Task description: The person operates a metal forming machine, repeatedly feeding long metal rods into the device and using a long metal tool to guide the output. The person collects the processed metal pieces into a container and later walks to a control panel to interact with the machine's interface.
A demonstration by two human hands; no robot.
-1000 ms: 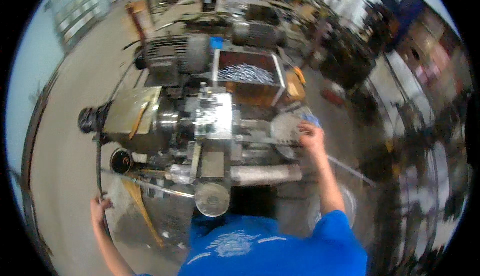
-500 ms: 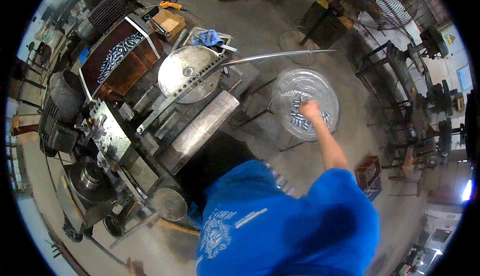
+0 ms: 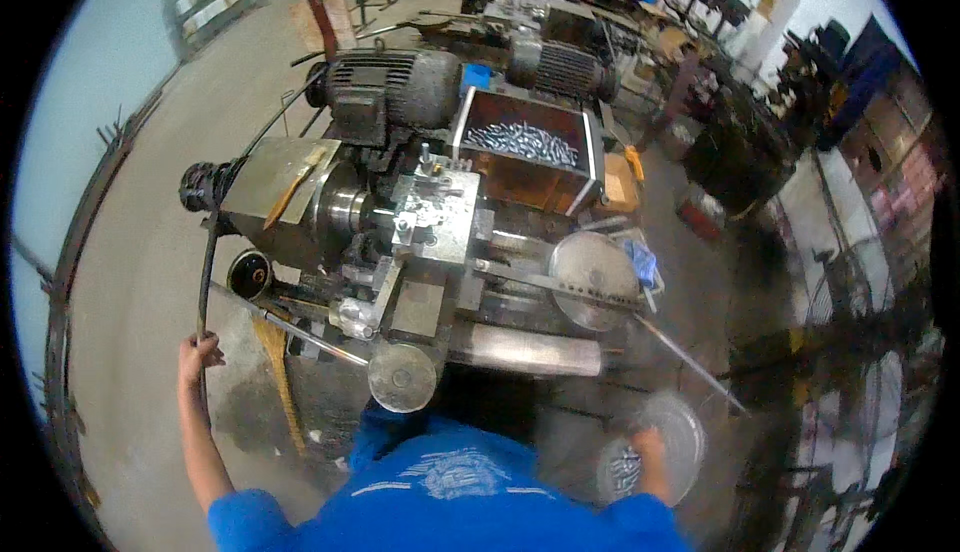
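Note:
My left hand (image 3: 203, 350) is wrapped round a long dark lever (image 3: 206, 282) that rises along the left side of a lathe-like machine (image 3: 330, 202). Over at the lower right, my right hand (image 3: 648, 444) is down in a round clear perforated basket (image 3: 690, 432), its fingers curled and smeared. Short shiny metal pins (image 3: 622, 474) lie in the basket beside that hand. What its fingers hold, if anything, is hidden. Between my hands stands the machine's bright metal tool slide (image 3: 440, 217), with a round handwheel (image 3: 402, 377) in front.
Behind the slide, a rusty metal box (image 3: 530, 177) holds many small metal pieces. A large motor (image 3: 390, 87) stands at the back. A flat round disc (image 3: 595, 277) with a drilled bar lies right of the slide, and a thin rod (image 3: 690, 362) sticks out over the floor.
The view has swung left toward the machine. My left hand, at the lower edge before, now grips the lever. My right hand stays at the basket.

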